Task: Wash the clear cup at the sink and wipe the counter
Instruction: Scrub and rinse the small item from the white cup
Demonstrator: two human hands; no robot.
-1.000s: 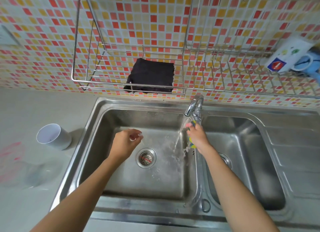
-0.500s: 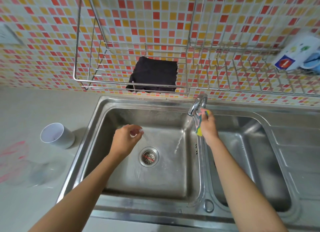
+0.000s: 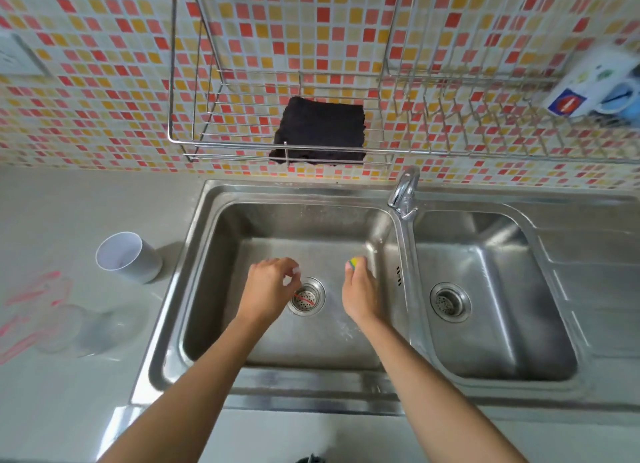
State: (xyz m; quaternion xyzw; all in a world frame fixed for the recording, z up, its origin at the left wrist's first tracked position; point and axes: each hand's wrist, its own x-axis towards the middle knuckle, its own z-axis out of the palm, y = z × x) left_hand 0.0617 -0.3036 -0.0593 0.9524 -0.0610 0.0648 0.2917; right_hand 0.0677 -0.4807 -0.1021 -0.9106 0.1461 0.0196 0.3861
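The clear cup [image 3: 100, 329] rests on the grey counter [image 3: 69, 199] left of the sink, faint, with pink marks beside it. Both my hands hang over the left basin [image 3: 214, 289]. My left hand [image 3: 268, 289] hovers just left of the drain [image 3: 306, 300], its fingers curled together with nothing visible in them. My right hand [image 3: 360, 289] is right of the drain and grips a yellow-green sponge [image 3: 354, 262], of which only the tip shows. No water runs from the faucet [image 3: 403, 192].
A white cup [image 3: 128, 256] lies tilted on the counter by the sink's left rim. A black cloth [image 3: 320, 130] sits in the wire rack [image 3: 187, 140] on the tiled wall. The right basin [image 3: 485, 324] has its own drain. A white container [image 3: 585, 88] stands on the rack at right.
The water was running; my right hand rose to the faucet with the sponge, the stream stopped, and the hand came back down into the left basin. My left hand barely moved.
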